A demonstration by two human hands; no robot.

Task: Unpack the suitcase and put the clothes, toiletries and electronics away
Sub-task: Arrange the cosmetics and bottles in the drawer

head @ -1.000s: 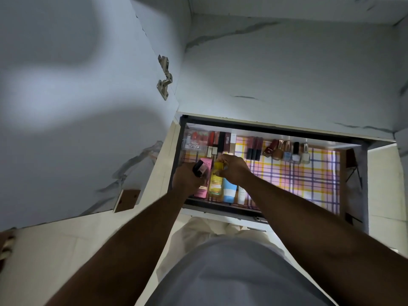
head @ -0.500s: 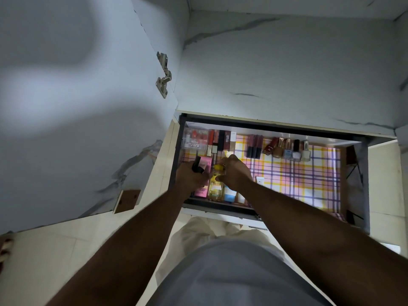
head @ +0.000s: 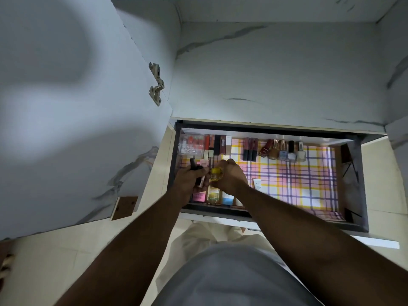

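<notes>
I'm standing over the open drawer (head: 355, 140), both hands down at its near-left corner, about seven o'clock on the checked liner (head: 309, 184). My right hand (head: 231, 180) is curled round the yellow cap of the bottle (head: 213, 193), fingers closed on it from the two o'clock side; the bottle lies in the front row between the pink box (head: 198, 197) at its nine o'clock and the blue tube (head: 228, 198) at its three o'clock, touching or all but touching both. My left hand (head: 189, 180) is wrapped round a dark tube (head: 194, 165), its cap poking out toward twelve o'clock, with what looks like another slim item beneath; I cannot tell exactly what. The step, as I judge it, is seating the bottle squarely in its row. To do it well I should keep hold at the cap, ease the bottle straight toward six o'clock until its base meets the drawer's front wall, and keep it parallel with its neighbours so nothing gets nudged askew. I should not let my left hand crowd the pink box while the bottle settles. The dark tube probably belongs with the lipsticks (head: 220, 143) at twelve o'clock, or by the glosses (head: 250, 149); the polishes (head: 283, 150) at one o'clock stand upright and tip easily, so I'd reach low and slowly.
</notes>
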